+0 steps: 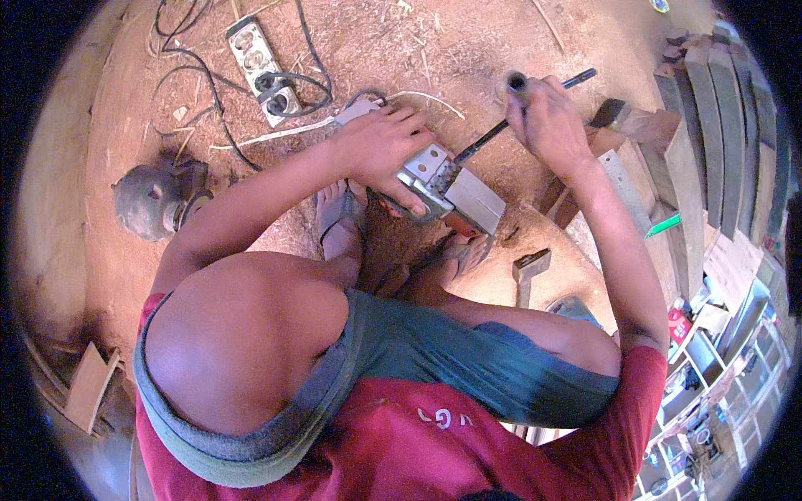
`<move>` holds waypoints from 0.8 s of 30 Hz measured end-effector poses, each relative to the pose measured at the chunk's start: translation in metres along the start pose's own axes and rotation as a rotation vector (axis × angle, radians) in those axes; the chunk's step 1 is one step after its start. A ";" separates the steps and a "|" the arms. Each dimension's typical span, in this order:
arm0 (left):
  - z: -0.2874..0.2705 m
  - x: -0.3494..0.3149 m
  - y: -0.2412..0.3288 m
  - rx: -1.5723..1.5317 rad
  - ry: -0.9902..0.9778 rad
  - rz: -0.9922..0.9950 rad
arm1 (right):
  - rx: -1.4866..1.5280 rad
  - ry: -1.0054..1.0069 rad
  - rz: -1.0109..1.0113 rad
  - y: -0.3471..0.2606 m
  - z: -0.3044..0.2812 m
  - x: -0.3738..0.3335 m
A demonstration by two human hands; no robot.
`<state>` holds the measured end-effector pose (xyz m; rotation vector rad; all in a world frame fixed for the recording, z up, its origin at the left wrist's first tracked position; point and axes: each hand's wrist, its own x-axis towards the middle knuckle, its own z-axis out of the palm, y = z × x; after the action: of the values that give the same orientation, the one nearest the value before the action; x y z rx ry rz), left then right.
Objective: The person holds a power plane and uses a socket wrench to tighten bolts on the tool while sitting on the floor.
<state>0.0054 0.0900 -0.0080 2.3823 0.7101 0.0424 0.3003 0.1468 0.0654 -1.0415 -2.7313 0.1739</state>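
Note:
An upturned electric planer (476, 203) lies between my feet, showing its flat metal sole plates and its cutter area. My left hand (388, 150) is closed over its body, the thumb on the near side and the fingers on the far side. In my right hand (547, 125) is a dark tool made of a long thin black rod (493, 138) and a hollow round tube (516, 82); whether the two are joined is hidden by my fingers. The rod's lower end meets the planer beside the cutter, and its other end sticks out past my hand.
A white power strip (251, 54) with black cords lies at the far left. Left of my arm sits a round dark machine (146, 200). A hammer-like tool (530, 267) lies near my right knee. Stacked timber (702, 142), a green pen (662, 225) and a compartment rack (706, 355) line the right.

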 end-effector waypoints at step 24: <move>0.000 -0.002 -0.001 0.070 0.042 0.031 | 0.287 0.073 -0.328 -0.016 0.004 -0.004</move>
<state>0.0037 0.0898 -0.0079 2.4662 0.7044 0.0822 0.2918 0.1317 0.0641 -0.5072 -2.6594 0.4468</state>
